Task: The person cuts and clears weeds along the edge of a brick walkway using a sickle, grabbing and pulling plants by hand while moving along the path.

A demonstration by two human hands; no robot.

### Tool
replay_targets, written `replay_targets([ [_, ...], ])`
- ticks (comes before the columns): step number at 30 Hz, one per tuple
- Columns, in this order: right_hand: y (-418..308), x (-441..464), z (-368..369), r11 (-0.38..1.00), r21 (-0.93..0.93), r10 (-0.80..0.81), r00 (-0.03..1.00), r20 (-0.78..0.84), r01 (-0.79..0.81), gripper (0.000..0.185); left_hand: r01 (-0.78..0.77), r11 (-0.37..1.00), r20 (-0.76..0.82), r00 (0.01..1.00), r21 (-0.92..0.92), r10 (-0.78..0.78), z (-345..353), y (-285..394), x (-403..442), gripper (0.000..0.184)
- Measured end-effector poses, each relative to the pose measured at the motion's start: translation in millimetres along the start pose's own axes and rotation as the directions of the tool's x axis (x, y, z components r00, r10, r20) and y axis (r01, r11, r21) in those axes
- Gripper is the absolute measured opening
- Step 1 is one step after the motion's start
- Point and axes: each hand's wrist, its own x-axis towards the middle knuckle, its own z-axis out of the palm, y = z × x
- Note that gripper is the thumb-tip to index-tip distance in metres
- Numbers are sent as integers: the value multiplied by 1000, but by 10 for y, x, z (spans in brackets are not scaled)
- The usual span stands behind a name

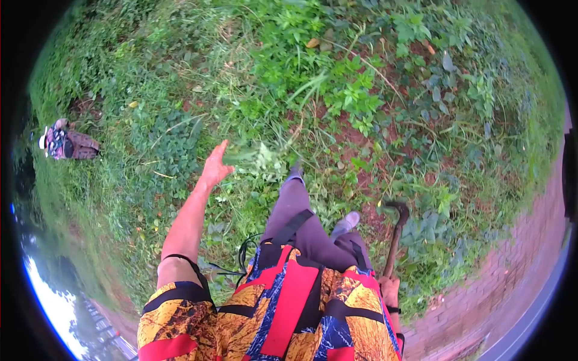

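Observation:
My left hand [217, 165] is stretched out over the weeds, its thumb and fingers apart, with nothing in it. Close to its right, some loose pale-green leaves [265, 159] are blurred above the grass. Low on the right, my right hand [390, 290] is wrapped round the wooden handle of a hooked tool [394, 243]. The tool points upward, and its dark curved head [397, 207] is over the plants beside my foot.
Dense green weeds [355, 90] cover the ground, with patches of reddish soil [352, 141]. Another person in a white hat [60, 142] is bent over at the far left. A brick-paved path [506, 271] runs along the right.

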Motion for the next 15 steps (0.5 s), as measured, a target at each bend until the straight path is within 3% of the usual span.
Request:
replay_targets([
  [3,54,-216,-33,996,-25,-84,995,-52,83,7,-15,992,-210,977,122,41,26,37,-162,73],
  [5,174,-275,-105,992,-63,-113,991,-74,108,7,-11,997,-191,981,71,24,57,-102,-156,35],
  [6,244,-258,-132,990,-86,-118,990,-78,112,7,-19,999,-178,984,44,26,117,-181,-143,26],
  [8,383,-204,-179,985,-140,-116,989,-88,103,7,-32,999,-205,978,27,37,251,-130,-207,32],
  [9,426,-191,-196,982,-166,-111,990,-88,95,8,30,998,-149,988,-51,-37,336,-149,-246,27],
  [11,492,-108,-218,973,-215,-101,990,-96,79,10,-22,983,-92,996,-181,5,521,-239,-299,21],
  [13,537,-39,-240,965,-255,-85,991,-107,55,12,76,913,44,997,-401,-64,933,-683,-226,33],
  [14,535,-10,-250,962,-268,-78,991,-112,46,13,51,963,20,999,-265,-47,788,-278,-11,31],
  [15,599,28,-254,961,-277,-64,990,-123,28,15,85,978,125,990,-191,-62,1001,-578,-352,31],
])
